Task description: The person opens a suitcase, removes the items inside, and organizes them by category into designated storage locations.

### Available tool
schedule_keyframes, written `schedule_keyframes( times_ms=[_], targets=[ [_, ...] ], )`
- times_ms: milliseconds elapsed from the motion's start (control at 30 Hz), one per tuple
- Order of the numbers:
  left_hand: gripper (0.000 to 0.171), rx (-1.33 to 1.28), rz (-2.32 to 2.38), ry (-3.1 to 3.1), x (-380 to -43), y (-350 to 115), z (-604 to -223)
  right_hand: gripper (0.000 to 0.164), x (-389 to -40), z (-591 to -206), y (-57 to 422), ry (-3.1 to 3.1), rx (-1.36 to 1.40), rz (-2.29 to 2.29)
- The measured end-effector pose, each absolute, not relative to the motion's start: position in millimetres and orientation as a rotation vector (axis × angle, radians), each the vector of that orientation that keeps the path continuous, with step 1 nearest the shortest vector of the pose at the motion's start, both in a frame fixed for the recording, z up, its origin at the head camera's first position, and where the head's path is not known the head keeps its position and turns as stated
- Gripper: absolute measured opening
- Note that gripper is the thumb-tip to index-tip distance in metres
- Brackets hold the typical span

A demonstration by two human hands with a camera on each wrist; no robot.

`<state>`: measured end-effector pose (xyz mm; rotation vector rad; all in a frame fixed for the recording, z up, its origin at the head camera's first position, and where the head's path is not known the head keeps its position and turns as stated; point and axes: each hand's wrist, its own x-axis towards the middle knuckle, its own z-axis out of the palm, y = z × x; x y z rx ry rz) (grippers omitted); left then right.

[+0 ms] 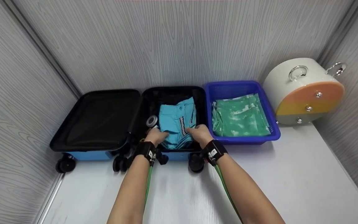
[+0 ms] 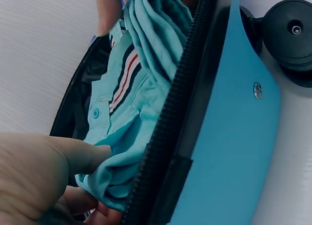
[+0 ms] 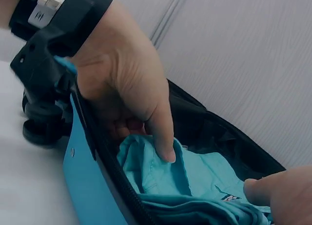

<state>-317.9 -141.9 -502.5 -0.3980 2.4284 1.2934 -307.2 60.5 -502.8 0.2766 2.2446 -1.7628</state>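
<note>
Folded turquoise shorts point(image 1: 174, 116) with a waistband button and a dark-and-white stripe lie in the right half of an open blue suitcase point(image 1: 176, 156). My left hand point(image 1: 156, 137) pinches their left edge, thumb on top and fingers underneath, as the left wrist view shows. On the opposite edge my right hand point(image 1: 200, 134) grips the cloth, its thumb point(image 3: 163, 132) lying over the fold; most of its fingers are hidden under the fabric. A grey-white roll point(image 1: 151, 121) sits in the suitcase just beyond my left hand.
A purple-blue basket point(image 1: 275, 132) holding folded green-and-white cloth point(image 1: 241, 116) stands right of the suitcase. Farther right is a rounded cream box point(image 1: 286, 74) with coloured bands and ring handles. The suitcase's black other half point(image 1: 101, 119) lies open at left. Wheels point(image 1: 196, 162) jut out in front.
</note>
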Motion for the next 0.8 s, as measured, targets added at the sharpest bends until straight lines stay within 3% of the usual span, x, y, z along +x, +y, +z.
schedule_keyframes(
  times_ms=[100, 167, 233, 300, 367, 433, 500, 633, 700, 800],
  targets=[
    [0.033, -0.393, 1.311, 2.437, -318, -142, -504, 0.017, -305, -503, 57, 2.330, 0.244, -1.700],
    [0.009, -0.391, 1.324, 2.444, -319, -143, -505, 0.037, -304, -504, 55, 2.404, 0.221, -1.647],
    [0.009, -0.384, 1.324, 2.462, -318, -144, -505, 0.052, -302, -505, 53, 2.478, 0.210, -1.597],
    [0.013, -0.368, 1.337, 2.481, -316, -145, -504, 0.050, -301, -506, 51, 2.538, 0.196, -1.573],
    [0.039, -0.357, 1.353, 2.496, -315, -146, -502, 0.048, -299, -507, 51, 2.570, 0.181, -1.577],
    [0.054, -0.347, 1.374, 2.520, -313, -146, -500, 0.046, -298, -507, 50, 2.612, 0.158, -1.581],
    [0.054, -0.346, 1.394, 2.545, -312, -146, -496, 0.044, -298, -507, 51, 2.651, 0.130, -1.595],
    [0.037, -0.341, 1.450, 2.603, -313, -146, -488, 0.039, -300, -507, 53, 2.738, 0.060, -1.637],
    [0.019, -0.341, 1.481, 2.615, -313, -144, -484, 0.037, -302, -506, 55, 2.768, 0.035, -1.667],
    [0.021, -0.327, 1.557, 2.626, -314, -139, -479, 0.037, -305, -503, 61, 2.775, 0.018, -1.735]
  ],
)
